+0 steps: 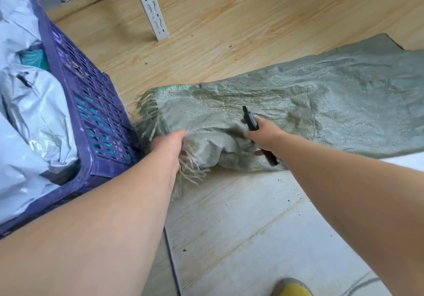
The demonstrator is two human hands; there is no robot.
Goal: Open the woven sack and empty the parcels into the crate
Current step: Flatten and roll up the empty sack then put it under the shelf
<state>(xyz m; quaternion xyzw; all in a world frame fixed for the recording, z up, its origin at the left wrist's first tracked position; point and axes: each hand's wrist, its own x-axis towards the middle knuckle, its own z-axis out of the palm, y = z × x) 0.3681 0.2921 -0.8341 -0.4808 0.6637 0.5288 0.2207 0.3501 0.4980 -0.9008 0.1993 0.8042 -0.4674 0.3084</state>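
A grey-green woven sack [309, 103] lies flat and slack on the floor, its frayed open end toward me. My left hand [168, 145] grips the frayed edge of the sack's mouth. My right hand [263, 135] is shut on a black utility knife [251, 121] and also pinches the sack cloth beside it. To the left stands a purple slotted crate [91, 112] filled with several grey and white plastic parcels [32, 116]. No parcel shows inside the sack.
A white perforated metal shelf leg [151, 6] stands on the wooden floor behind the sack. A pale board [241, 215] covers the floor below the sack. A yellow shoe tip [292, 289] shows at the bottom edge.
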